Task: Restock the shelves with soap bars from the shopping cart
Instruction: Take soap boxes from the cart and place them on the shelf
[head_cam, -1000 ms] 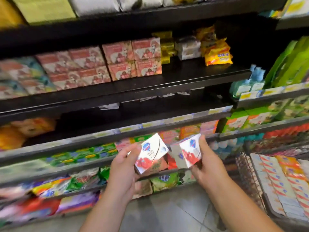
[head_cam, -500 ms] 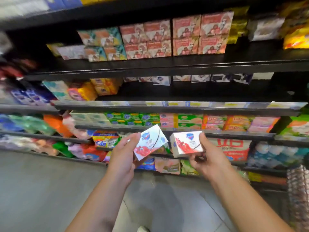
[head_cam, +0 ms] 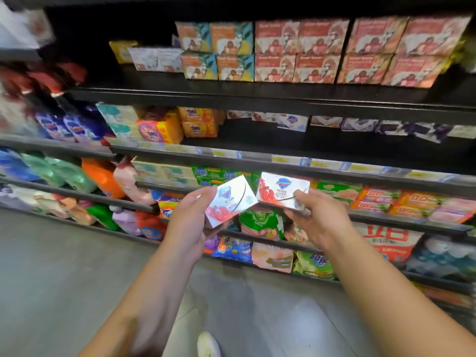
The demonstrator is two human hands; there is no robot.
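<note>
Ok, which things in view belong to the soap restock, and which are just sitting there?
Job: left hand gripping left soap box; right hand gripping right soap box; dark shelf holding similar boxes.
Lying about: pink cartons, orange packs, green bags.

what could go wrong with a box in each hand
The left hand holds the left box tilted; it may slip. The right hand holds the right box, so neither is free to catch a drop. Similar boxes sit far back on the shelf; reaching in could topple them.
</note>
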